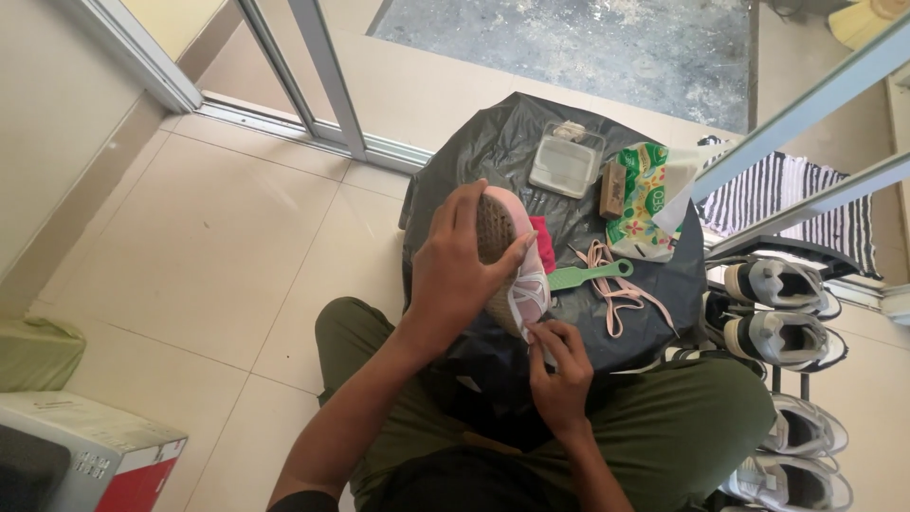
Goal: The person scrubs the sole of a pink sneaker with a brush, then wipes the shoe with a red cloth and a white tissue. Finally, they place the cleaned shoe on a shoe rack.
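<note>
Both hands (455, 275) grip pink shoe (517, 261) — laces (616, 289), green brush (588, 277) (beside); plastic sheet (474, 152) beneath

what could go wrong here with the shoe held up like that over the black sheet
1. The left hand grips the pink shoe by its sole alone while the right hand pinches its lower edge; a slip could drop it onto the lap.
2. The loose pink laces and green brush lie right beside it on the black sheet and might get knocked or snagged.
</note>
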